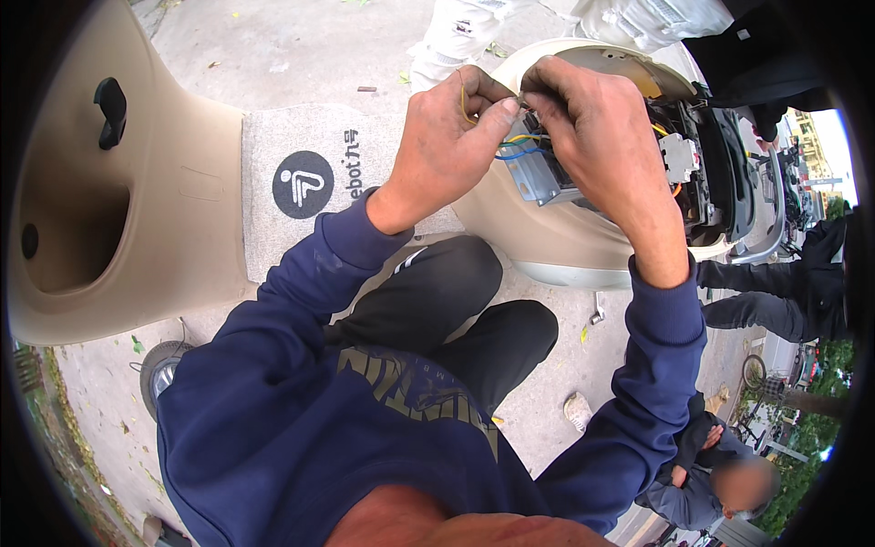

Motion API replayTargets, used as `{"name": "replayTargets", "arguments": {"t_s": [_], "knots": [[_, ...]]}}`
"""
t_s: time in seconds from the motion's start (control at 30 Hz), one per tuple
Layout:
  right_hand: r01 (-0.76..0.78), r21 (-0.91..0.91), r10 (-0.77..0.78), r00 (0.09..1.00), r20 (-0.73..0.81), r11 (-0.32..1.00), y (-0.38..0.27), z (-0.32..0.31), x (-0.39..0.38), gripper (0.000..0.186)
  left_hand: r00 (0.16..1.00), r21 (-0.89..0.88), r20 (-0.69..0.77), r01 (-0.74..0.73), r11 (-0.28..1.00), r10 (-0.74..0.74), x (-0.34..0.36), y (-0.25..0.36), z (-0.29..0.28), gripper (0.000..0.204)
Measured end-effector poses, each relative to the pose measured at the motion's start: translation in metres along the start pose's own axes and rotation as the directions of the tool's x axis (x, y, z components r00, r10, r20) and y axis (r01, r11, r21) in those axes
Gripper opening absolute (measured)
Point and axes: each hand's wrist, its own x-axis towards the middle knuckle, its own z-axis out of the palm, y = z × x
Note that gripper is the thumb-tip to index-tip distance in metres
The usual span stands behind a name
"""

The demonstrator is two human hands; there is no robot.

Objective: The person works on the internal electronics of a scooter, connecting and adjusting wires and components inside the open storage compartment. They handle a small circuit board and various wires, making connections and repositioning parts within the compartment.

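My left hand (448,139) is closed in a pinch, with a thin yellow wire (464,102) curving along its fingers. Right beside its fingertips, my right hand (594,123) pinches too; what lies between those fingers is mostly hidden. Just under both hands, blue, green and yellow wires (521,152) run to a silver metal box (538,182). The box rests against the opened beige rear body (519,232) of a scooter. More wiring and a white connector block (678,157) show inside the body, right of my right wrist.
The scooter's grey floor mat (264,137) and beige front shield (173,191) are at the left. A metal tool (597,308) lies on the pavement. Someone in white trousers (465,32) stands at the far side; others are at the right, one with folded arms (697,456).
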Motion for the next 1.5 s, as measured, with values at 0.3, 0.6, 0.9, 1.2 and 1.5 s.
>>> {"name": "replayTargets", "arguments": {"t_s": [0.3, 0.6, 0.9, 1.2, 1.5], "knots": [[-0.233, -0.004, 0.233, 0.972, -0.033, 0.972, 0.004, 0.006, 0.004, 0.016, 1.000, 0.041, 0.003, 0.014, 0.999, -0.014, -0.003, 0.000, 0.001, 0.026], [-0.343, 0.144, 0.326, 0.937, 0.129, 0.928, 0.024, 0.004, 0.006, 0.023, 0.999, 0.031, 0.032, 0.025, 0.999, -0.026, -0.006, -0.002, 0.000, 0.024], [-0.061, 0.132, 0.057, 0.998, 0.036, 0.989, 0.002, 0.001, 0.001, 0.015, 0.997, -0.074, 0.052, 0.055, 0.996, -0.052, -0.006, -0.005, -0.001, 0.024], [0.136, -0.230, -0.149, 0.988, -0.037, 0.964, -0.005, -0.001, -0.001, 0.007, 0.983, -0.132, 0.152, 0.125, 0.983, -0.104, 0.001, 0.002, -0.009, 0.027], [0.083, -0.036, -0.083, 0.997, 0.003, 0.996, -0.001, 0.003, 0.000, 0.007, 0.992, -0.054, 0.122, 0.050, 0.997, -0.043, -0.001, -0.005, -0.007, 0.029]]}}
